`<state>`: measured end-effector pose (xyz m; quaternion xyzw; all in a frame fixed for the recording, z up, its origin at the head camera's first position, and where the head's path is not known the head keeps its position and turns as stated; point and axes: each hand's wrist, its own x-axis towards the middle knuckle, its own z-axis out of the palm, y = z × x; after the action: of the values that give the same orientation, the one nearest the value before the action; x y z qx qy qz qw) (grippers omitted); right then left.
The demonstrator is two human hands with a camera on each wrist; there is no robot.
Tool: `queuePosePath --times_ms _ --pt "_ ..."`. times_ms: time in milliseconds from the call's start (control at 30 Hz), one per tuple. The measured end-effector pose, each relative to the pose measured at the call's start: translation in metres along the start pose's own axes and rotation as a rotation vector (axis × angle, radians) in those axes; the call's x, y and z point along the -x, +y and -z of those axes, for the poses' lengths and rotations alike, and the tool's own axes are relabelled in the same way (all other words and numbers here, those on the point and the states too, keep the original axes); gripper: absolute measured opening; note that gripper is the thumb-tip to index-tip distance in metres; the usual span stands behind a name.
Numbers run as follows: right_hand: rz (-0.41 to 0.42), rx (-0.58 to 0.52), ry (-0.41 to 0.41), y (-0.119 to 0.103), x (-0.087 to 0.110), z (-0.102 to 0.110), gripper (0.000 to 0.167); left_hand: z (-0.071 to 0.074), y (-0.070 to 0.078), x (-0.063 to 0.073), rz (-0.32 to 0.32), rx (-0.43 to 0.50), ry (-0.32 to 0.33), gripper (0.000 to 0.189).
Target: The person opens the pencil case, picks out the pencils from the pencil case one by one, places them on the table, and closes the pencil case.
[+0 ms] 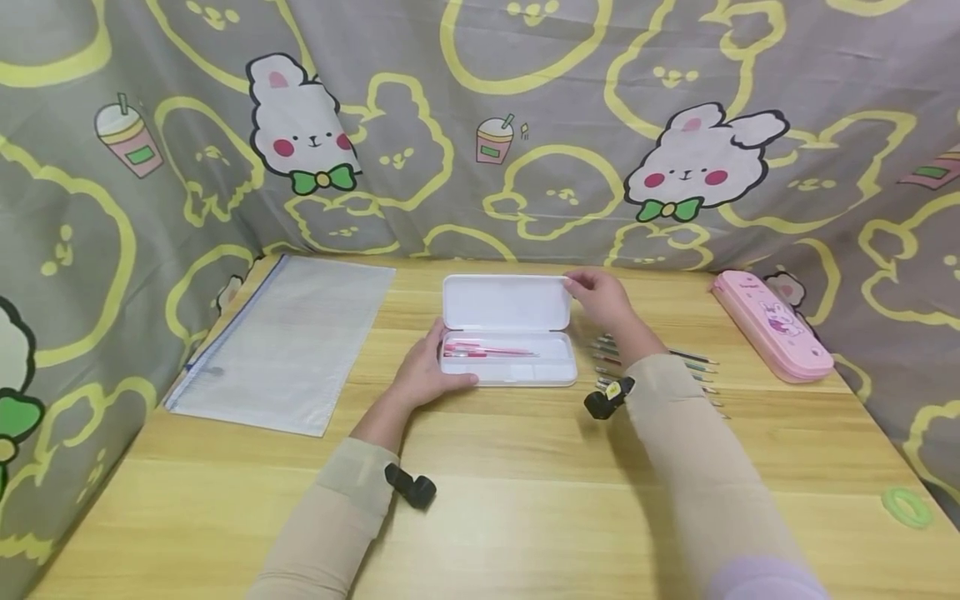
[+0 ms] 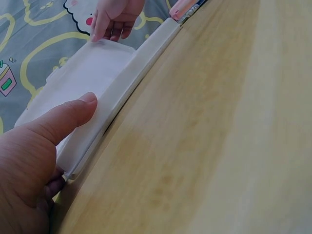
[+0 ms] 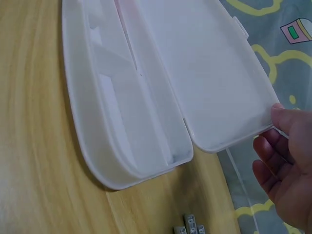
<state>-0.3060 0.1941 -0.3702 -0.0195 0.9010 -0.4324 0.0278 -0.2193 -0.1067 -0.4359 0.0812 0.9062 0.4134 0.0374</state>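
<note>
A white pencil case (image 1: 510, 373) lies on the table with its lid (image 1: 506, 302) raised on the hinge. Slim pink pens (image 1: 487, 350) lie in the left part of its tray. At the case's left end my left hand (image 1: 426, 371) grips it, the thumb (image 2: 73, 114) over the front wall and the fingers round the end. My right hand (image 1: 603, 302) pinches the upper right corner of the lid between thumb and fingers, as the right wrist view also shows. Several pencils (image 1: 693, 358) lie right of the case, partly hidden by the right forearm.
On the left lies a translucent zip pouch (image 1: 292, 342) with a blue zip edge. A pink pencil case (image 1: 772, 325) with a rabbit picture rests at the right. Near the right edge is a green ring (image 1: 907, 507). A patterned grey curtain (image 1: 420, 125) hangs behind the table.
</note>
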Motion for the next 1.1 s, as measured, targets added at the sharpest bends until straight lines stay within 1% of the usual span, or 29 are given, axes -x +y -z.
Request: queuePosePath --times_ms 133,233,367,567,767,833,933,1100 --pt "0.033 -0.026 0.003 0.002 0.008 0.003 0.041 0.0 0.001 0.0 -0.004 -0.003 0.002 0.126" --pt "0.062 -0.038 -0.005 0.005 0.017 0.006 0.041 0.001 0.001 0.0 -0.027 0.006 0.007 0.126" --pt "0.1 -0.035 -0.015 0.009 0.032 0.008 0.042 0.001 0.0 0.0 -0.05 0.05 0.016 0.124" --pt "0.145 -0.048 -0.002 0.016 0.05 0.007 0.04 0.0 -0.002 0.0 -0.047 0.093 0.012 0.122" --pt "0.18 -0.042 0.017 0.019 0.065 0.004 0.036 0.004 0.001 0.002 -0.033 0.195 0.011 0.114" --pt "0.185 -0.035 0.015 0.02 0.069 0.003 0.034 0.007 0.004 0.001 -0.034 0.205 0.028 0.108" --pt "0.196 -0.029 0.007 0.02 0.075 0.003 0.032 0.013 0.01 -0.001 -0.055 0.218 0.075 0.098" --pt "0.227 -0.011 0.001 0.022 0.086 0.002 0.03 0.021 0.019 -0.003 -0.071 0.259 0.148 0.073"
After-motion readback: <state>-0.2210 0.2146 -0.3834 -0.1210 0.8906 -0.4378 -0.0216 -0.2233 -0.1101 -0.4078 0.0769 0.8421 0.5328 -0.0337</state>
